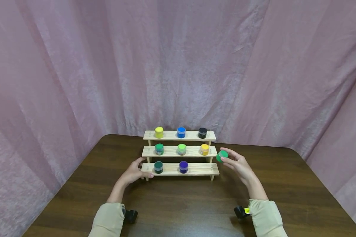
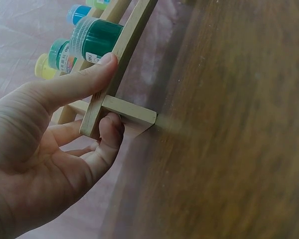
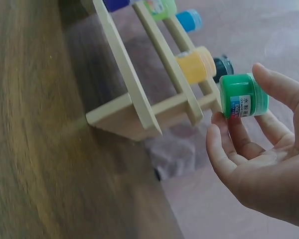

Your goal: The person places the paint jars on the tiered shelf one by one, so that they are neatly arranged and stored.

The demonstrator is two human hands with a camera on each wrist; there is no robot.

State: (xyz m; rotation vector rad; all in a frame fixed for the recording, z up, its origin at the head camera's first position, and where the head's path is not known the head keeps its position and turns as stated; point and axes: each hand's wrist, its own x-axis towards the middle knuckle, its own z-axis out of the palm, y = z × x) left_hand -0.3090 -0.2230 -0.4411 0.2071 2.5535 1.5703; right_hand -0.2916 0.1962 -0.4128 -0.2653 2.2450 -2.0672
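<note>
A three-tier wooden rack [image 1: 168, 169] stands on the table, bearing small paint jars. My left hand [image 1: 134, 171] grips the left end of its lowest shelf, thumb on top and fingers beneath, beside a dark green jar [image 2: 100, 39]. At the rack's right side, my right hand [image 1: 238, 164] holds a bright green paint jar [image 3: 238, 94] between thumb and fingers, off the shelves. A purple jar [image 1: 183, 167] sits mid-way along the lowest shelf. On the middle shelf are a green jar [image 1: 159, 149], a light green jar [image 1: 181, 149] and an orange-yellow jar [image 1: 204, 149].
The top shelf carries a yellow jar [image 1: 159, 132], a blue jar [image 1: 181, 132] and a black jar [image 1: 202, 133]. Behind the brown wooden table [image 1: 181, 204] hangs a pink curtain [image 1: 178, 65]. Black wrist devices sit by both sleeves.
</note>
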